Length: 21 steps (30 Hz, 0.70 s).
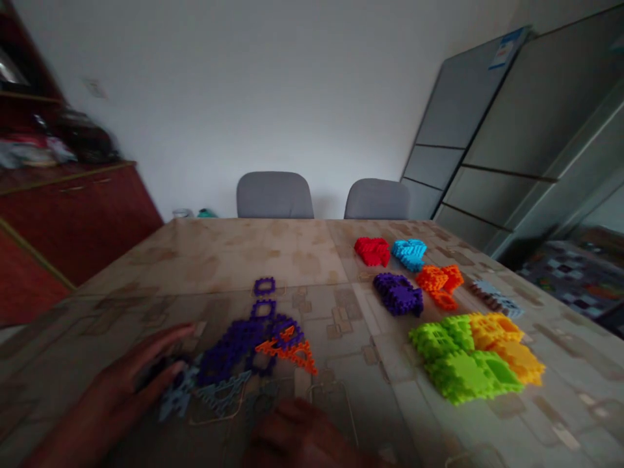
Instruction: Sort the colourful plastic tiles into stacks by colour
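A flat build of interlocking plastic pieces lies on the table near me: a purple part (246, 338), an orange part (288, 351) and a grey-blue part (214, 393). My left hand (121, 390) lies at its left edge with fingers stretched out, touching the grey-blue pieces. My right hand (297, 439) is dark and blurred at the bottom of the view, just below the build, fingers curled; what it holds, if anything, is hidden.
Piles of loose pieces sit on the right of the patterned table (219, 253): red (373, 251), light blue (409, 252), purple (398, 294), orange (440, 283), grey (494, 298), green (455, 357), yellow (509, 348). Two grey chairs (274, 195) stand behind; a red cabinet (73, 214) left, grey cabinets (511, 130) right.
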Each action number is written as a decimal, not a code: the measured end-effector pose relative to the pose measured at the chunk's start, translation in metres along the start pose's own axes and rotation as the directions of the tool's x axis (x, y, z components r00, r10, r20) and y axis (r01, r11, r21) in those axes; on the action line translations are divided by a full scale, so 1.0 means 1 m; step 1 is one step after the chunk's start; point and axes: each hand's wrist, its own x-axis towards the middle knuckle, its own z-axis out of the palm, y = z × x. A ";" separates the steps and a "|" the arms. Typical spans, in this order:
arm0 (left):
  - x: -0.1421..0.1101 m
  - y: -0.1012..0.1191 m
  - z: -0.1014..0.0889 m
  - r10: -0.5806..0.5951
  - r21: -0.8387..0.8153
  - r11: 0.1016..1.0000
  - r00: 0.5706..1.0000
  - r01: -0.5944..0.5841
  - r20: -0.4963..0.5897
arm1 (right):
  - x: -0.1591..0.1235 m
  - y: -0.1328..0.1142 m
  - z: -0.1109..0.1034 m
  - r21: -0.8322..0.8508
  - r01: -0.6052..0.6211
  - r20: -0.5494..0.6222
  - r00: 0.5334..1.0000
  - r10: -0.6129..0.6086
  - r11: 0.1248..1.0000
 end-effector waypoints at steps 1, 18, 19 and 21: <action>0.000 0.003 -0.007 -0.025 -0.031 0.999 1.000 0.026 0.018 | 0.000 -0.001 0.005 0.019 0.002 -0.032 0.999 -0.001 1.000; -0.011 0.002 -0.027 0.244 -0.112 0.969 0.911 -0.219 0.334 | -0.011 0.011 -0.017 0.507 -0.223 -0.105 0.943 0.316 0.833; -0.012 0.001 -0.024 0.258 -0.105 0.966 0.908 -0.237 0.329 | -0.010 0.010 -0.016 0.494 -0.243 -0.103 0.937 0.334 0.835; -0.013 -0.002 -0.019 0.272 -0.085 0.962 0.913 -0.258 0.306 | -0.007 0.010 -0.015 0.443 -0.254 -0.117 0.934 0.337 0.860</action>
